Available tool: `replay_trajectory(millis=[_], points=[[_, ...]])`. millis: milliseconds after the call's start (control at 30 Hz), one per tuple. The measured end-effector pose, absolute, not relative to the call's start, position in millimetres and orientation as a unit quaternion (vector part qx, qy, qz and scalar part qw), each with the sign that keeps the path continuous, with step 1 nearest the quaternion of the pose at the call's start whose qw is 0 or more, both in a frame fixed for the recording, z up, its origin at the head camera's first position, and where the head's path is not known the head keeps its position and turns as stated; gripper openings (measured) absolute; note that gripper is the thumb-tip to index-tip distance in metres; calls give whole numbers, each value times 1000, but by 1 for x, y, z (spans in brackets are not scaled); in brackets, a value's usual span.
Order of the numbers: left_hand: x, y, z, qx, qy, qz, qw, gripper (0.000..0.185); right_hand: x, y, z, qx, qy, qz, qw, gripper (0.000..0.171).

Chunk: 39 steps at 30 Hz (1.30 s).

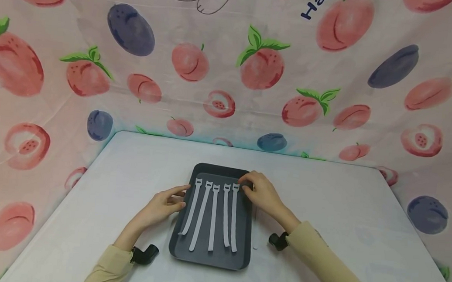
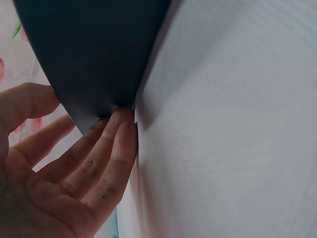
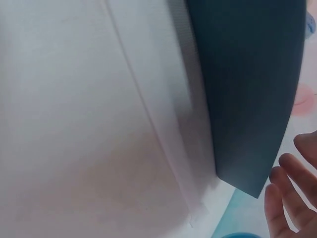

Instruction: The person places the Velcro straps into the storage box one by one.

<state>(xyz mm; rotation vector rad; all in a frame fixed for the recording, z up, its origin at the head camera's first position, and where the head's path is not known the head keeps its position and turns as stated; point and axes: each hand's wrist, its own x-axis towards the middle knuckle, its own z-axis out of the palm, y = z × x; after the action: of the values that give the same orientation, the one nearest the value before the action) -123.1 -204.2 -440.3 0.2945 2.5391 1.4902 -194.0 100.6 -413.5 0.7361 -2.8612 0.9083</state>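
A dark grey tray (image 1: 209, 262) lies on the white table. Inside it, several white hook-and-loop cable straps (image 1: 213, 219) are laid lengthwise side by side, slotted heads at the far end. My left hand (image 1: 162, 206) is at the tray's left side; in the left wrist view its fingertips touch the outer wall (image 2: 94, 54). Over the far right corner reaches my right hand (image 1: 263, 194), fingers apart, a fingertip close to the head of the rightmost strap (image 1: 234, 220). Whether it touches that strap I cannot tell. Fingers of this hand (image 3: 297, 186) show beside the tray corner.
One more thin white strap (image 3: 143, 104) lies on the table along the tray's right side. Both wrists carry black camera mounts (image 1: 145, 254). A fruit-print curtain (image 1: 223, 71) hangs behind the table's far edge and along its sides.
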Motion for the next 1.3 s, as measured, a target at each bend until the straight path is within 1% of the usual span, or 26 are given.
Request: replay_trajectory(millis=[200, 633, 900, 1300], points=[[-124, -205, -441, 97, 856, 500, 92, 52, -193, 105, -410, 240, -924, 296, 36, 19], [-125, -206, -444, 102, 858, 495, 91, 52, -192, 123, -402, 234, -927, 292, 32, 20], [-126, -206, -445, 103, 859, 493, 90, 51, -197, 139, -406, 234, -933, 271, 42, 21], [-125, -206, -444, 101, 861, 490, 90, 52, -206, 151, -413, 241, -936, 255, 21, 21]])
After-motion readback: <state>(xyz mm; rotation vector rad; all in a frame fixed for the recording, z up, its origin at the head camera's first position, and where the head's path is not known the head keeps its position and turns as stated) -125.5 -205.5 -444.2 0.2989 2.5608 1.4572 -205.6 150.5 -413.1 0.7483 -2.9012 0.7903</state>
